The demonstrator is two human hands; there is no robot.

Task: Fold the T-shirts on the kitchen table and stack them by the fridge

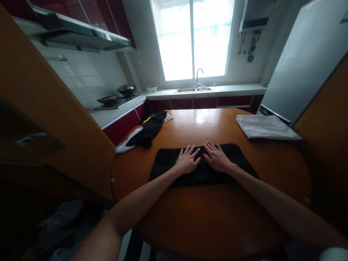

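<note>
Left hand (188,160) and right hand (216,157) flat, palms down, fingers spread, gripping nothing. Under both: black cloth (201,177), plain, matte, laid flat, wider than deep, sticking out past each hand. Wooden table (212,214) below. Farther out, left of hands: crumpled dark clothes (153,127), yellow stripe. Right of hands: folded pale cloth (268,127).

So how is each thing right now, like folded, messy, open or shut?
Black cloth: laid flat
Left hand: palm down on it, fingers spread
Right hand: palm down on it, fingers spread
White cloth: folded flat
Dark clothes: in a crumpled heap
Cupboards under the sink: shut
Tap: can't tell if running
</note>
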